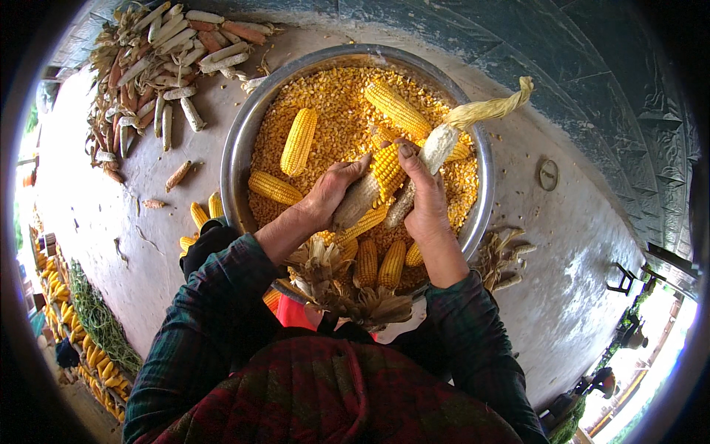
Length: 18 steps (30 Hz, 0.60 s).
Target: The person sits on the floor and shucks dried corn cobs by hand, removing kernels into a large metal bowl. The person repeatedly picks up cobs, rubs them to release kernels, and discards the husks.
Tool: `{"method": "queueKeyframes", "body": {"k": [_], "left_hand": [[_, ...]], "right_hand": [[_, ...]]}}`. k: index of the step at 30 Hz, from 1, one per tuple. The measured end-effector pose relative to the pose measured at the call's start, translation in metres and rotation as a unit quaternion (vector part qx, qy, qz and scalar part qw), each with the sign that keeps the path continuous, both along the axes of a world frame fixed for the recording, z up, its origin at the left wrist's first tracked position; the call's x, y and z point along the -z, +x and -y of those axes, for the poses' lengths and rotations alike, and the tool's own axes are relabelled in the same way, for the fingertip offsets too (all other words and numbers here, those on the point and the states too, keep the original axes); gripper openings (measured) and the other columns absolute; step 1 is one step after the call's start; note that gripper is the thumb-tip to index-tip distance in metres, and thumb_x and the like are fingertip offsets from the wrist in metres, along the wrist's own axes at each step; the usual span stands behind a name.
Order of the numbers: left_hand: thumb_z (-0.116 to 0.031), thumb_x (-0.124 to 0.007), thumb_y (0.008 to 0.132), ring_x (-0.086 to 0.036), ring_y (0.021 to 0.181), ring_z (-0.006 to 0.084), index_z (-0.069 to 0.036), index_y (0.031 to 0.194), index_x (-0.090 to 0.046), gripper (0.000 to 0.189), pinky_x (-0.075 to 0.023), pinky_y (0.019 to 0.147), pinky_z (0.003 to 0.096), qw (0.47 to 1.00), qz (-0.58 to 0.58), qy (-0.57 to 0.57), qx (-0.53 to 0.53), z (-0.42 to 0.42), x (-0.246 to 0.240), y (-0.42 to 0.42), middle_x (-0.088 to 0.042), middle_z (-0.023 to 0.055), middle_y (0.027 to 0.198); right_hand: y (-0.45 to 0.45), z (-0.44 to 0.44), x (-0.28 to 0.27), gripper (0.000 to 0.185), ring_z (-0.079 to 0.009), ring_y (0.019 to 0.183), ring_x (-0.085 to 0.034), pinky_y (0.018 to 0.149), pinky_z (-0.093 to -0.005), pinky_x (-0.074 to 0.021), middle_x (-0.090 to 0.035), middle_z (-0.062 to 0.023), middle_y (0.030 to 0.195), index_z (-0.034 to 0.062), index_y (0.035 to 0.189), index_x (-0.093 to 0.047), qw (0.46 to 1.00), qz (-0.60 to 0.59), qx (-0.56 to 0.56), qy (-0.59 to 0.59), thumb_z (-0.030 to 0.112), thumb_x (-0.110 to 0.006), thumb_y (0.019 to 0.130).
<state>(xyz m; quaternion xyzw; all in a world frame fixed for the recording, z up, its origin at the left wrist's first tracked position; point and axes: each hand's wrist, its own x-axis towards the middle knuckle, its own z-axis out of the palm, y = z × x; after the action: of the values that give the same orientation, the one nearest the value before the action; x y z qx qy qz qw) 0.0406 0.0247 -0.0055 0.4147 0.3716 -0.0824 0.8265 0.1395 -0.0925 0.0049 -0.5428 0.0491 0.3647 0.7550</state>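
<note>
Over a wide metal basin [236, 139], my left hand [327, 191] grips a partly shelled corn ear [386, 166]. Yellow kernels cover its upper end, while its lower part is bare cob. My right hand [428, 202] holds a bare pale corncob [440, 145] with a twisted dry husk [488, 112] trailing from its top. That cob lies close against the ear, and my right thumb is near the ear's upper end. Loose corn kernels [333, 100] fill much of the basin. Whole ears rest on them, including one at the left [299, 141] and another at the back [397, 108].
Stripped cobs [166, 61] lie heaped on the concrete floor [183, 222] at upper left. Husked ears [338, 272] lean at the basin's near edge. Dry husks [502, 252] lie to its right. A dark tiled wall [554, 61] borders the far side.
</note>
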Motion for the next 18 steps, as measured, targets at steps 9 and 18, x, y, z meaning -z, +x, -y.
{"method": "queueKeyframes", "body": {"k": [9, 18], "left_hand": [[-0.041, -0.042, 0.093, -0.047, 0.058, 0.0152, -0.004, 0.078, -0.051, 0.041, -0.0387, 0.054, 0.0332, 0.969, 0.024, 0.237, 0.065, 0.001, 0.024, -0.009, -0.050, 0.0032, 0.066], [-0.057, -0.041, 0.092, -0.048, 0.060, 0.0110, 0.001, 0.083, -0.055, 0.061, -0.0390, 0.053, 0.0311, 0.977, 0.067, 0.174, 0.099, 0.005, -0.001, 0.002, -0.050, 0.0045, 0.065]], "right_hand": [[-0.016, -0.007, -0.007, 0.035, -0.0122, 0.085, -0.054, 0.079, -0.0283, -0.0424, -0.060, -0.0020, 0.092, -0.0009, 0.098, -0.059, 0.986, 0.139, -0.009, -0.092, 0.025, -0.073, 0.079], [-0.014, -0.006, 0.003, 0.037, -0.0155, 0.086, -0.054, 0.081, -0.0291, -0.0416, -0.060, -0.0043, 0.093, -0.0005, 0.100, -0.059, 0.991, 0.082, 0.028, -0.103, 0.026, -0.073, 0.079]]}}
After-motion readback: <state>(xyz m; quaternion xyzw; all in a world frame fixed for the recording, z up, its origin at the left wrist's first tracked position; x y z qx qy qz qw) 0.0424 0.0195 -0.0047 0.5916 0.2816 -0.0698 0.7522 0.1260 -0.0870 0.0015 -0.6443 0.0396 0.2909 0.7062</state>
